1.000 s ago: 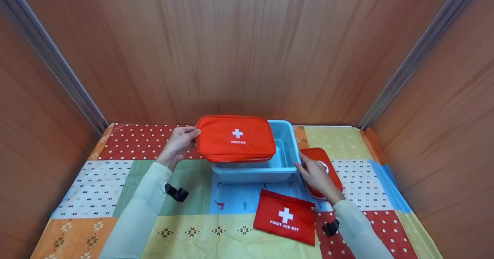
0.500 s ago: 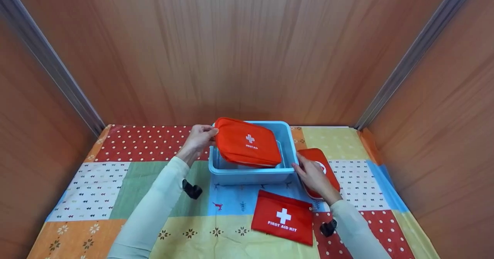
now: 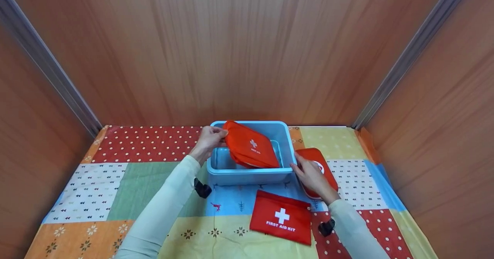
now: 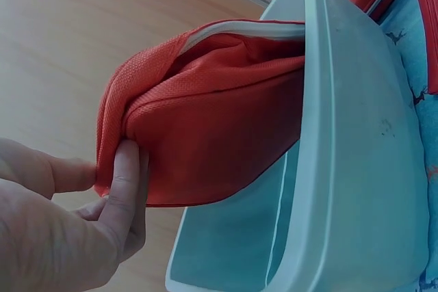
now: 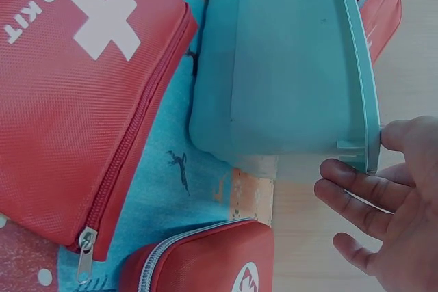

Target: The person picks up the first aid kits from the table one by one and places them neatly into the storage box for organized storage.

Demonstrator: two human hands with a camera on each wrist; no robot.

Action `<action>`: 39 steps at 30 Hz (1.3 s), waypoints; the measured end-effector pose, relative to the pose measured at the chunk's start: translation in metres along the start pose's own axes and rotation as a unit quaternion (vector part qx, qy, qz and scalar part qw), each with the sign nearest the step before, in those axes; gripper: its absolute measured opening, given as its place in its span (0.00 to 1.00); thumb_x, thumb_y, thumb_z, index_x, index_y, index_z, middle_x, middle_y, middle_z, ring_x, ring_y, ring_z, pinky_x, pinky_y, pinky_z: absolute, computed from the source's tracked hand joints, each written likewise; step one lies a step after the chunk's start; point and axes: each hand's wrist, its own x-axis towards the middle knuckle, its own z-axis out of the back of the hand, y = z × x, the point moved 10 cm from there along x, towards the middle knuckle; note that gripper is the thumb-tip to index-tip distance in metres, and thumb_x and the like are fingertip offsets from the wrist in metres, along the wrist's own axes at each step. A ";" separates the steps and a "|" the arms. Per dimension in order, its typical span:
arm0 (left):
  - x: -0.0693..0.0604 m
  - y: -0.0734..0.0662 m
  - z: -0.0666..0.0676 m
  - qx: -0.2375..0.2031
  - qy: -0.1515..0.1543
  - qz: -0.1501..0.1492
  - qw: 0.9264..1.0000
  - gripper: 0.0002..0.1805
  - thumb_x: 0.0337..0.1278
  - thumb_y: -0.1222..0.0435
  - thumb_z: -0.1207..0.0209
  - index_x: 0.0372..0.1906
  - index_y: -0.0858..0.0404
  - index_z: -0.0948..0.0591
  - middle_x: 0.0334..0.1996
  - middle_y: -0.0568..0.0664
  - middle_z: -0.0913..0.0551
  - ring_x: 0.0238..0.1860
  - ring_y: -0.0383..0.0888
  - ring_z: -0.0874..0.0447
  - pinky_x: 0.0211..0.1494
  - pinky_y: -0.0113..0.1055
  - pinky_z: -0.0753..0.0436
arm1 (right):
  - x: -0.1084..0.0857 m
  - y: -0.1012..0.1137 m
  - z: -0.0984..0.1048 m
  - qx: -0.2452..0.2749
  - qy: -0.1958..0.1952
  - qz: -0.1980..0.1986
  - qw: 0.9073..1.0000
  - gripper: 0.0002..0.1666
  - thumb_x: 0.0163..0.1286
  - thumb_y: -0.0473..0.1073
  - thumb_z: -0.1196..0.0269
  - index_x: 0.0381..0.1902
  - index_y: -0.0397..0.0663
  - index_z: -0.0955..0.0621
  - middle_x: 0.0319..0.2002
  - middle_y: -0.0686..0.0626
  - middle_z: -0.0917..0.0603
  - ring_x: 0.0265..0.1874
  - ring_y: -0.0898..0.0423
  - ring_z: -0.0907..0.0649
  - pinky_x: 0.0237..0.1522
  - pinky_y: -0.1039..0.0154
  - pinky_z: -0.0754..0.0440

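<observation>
My left hand [image 3: 210, 140] pinches the left end of a red first aid bag [image 3: 251, 147] between thumb and fingers. The bag tilts down to the right, its lower end inside a light blue plastic bin [image 3: 247, 178]. In the left wrist view the bag [image 4: 205, 128] shows a white zipper and a folded-in side. At the bin's right front corner, my right hand [image 3: 312, 174] grips the rim, thumb on the inner side and fingers outside, as the right wrist view shows. Under that forearm lies a red zip case [image 3: 328, 174], partly covered by the hand.
In front of the bin a flat red first aid kit pouch [image 3: 281, 217] lies on the patchwork tablecloth [image 3: 146, 189]. A wood-grain panel [image 3: 231, 50] stands close behind the bin, with side panels at left and right.
My left hand has moved right, bringing the red bag from above the bin's left side down into it and tilting it. My right hand stays at the bin's corner.
</observation>
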 end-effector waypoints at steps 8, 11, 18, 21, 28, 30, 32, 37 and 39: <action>0.006 0.007 -0.010 0.027 -0.013 0.003 1.000 0.15 0.69 0.63 0.43 0.53 0.68 0.19 0.42 0.60 0.14 0.34 0.47 0.12 0.43 0.37 0.14 | 0.001 0.002 -0.002 -0.003 -0.006 0.003 1.000 0.40 0.72 0.60 0.45 0.76 0.55 0.42 0.70 0.46 0.29 0.67 0.44 0.27 0.55 0.49 0.20; 0.008 0.009 -0.015 0.040 -0.014 -0.005 0.999 0.14 0.69 0.64 0.43 0.51 0.69 0.19 0.41 0.60 0.14 0.33 0.46 0.12 0.43 0.38 0.14 | 0.001 0.003 -0.002 -0.010 -0.010 0.007 1.000 0.39 0.73 0.57 0.44 0.76 0.53 0.41 0.69 0.45 0.28 0.65 0.44 0.25 0.56 0.48 0.20; 0.011 0.013 -0.023 0.073 -0.018 -0.010 0.997 0.12 0.65 0.63 0.40 0.45 0.68 0.18 0.37 0.59 0.13 0.34 0.47 0.12 0.39 0.36 0.13 | -0.001 0.006 -0.003 -0.020 -0.009 0.009 1.000 0.37 0.75 0.54 0.45 0.76 0.52 0.41 0.67 0.45 0.25 0.63 0.46 0.23 0.56 0.49 0.20; 0.010 0.010 -0.021 0.099 -0.027 -0.018 0.995 0.14 0.63 0.61 0.37 0.48 0.65 0.20 0.41 0.57 0.14 0.38 0.48 0.12 0.42 0.37 0.13 | -0.001 0.005 -0.002 -0.017 -0.010 0.007 1.000 0.38 0.74 0.55 0.45 0.76 0.52 0.41 0.67 0.45 0.26 0.63 0.46 0.23 0.56 0.49 0.20; 0.002 0.005 -0.007 0.175 -0.047 -0.022 0.983 0.31 0.58 0.55 0.35 0.64 0.61 0.30 0.55 0.55 0.22 0.51 0.52 0.19 0.53 0.45 0.16 | -0.001 0.001 0.000 -0.003 -0.004 -0.003 1.000 0.40 0.73 0.59 0.45 0.77 0.55 0.43 0.70 0.46 0.30 0.67 0.45 0.27 0.56 0.49 0.20; 0.000 0.005 -0.001 0.188 -0.054 -0.023 0.980 0.34 0.58 0.54 0.34 0.66 0.61 0.32 0.59 0.56 0.24 0.55 0.54 0.21 0.55 0.48 0.17 | -0.001 0.000 0.000 -0.001 -0.002 -0.003 1.000 0.40 0.73 0.59 0.45 0.77 0.55 0.43 0.70 0.46 0.30 0.67 0.45 0.27 0.55 0.49 0.20; 0.000 0.004 0.005 0.193 -0.061 -0.025 0.979 0.35 0.57 0.53 0.34 0.67 0.61 0.32 0.62 0.57 0.26 0.57 0.55 0.22 0.56 0.50 0.18 | -0.001 -0.001 0.000 0.000 -0.001 -0.005 1.000 0.40 0.73 0.59 0.45 0.77 0.55 0.43 0.70 0.46 0.30 0.67 0.45 0.27 0.55 0.49 0.20; -0.004 0.002 0.022 0.193 -0.083 -0.032 0.977 0.35 0.59 0.54 0.35 0.68 0.62 0.32 0.63 0.58 0.27 0.58 0.54 0.24 0.57 0.49 0.18 | -0.001 -0.002 0.001 0.001 0.000 -0.014 1.000 0.41 0.73 0.61 0.46 0.77 0.56 0.43 0.70 0.47 0.30 0.67 0.46 0.27 0.55 0.49 0.20; -0.006 0.002 0.029 0.196 -0.095 -0.038 0.975 0.35 0.58 0.54 0.35 0.67 0.62 0.32 0.62 0.58 0.26 0.57 0.53 0.23 0.56 0.49 0.18 | -0.002 -0.001 0.001 -0.002 -0.002 -0.011 1.000 0.41 0.73 0.60 0.46 0.77 0.55 0.43 0.69 0.46 0.29 0.66 0.45 0.26 0.55 0.49 0.20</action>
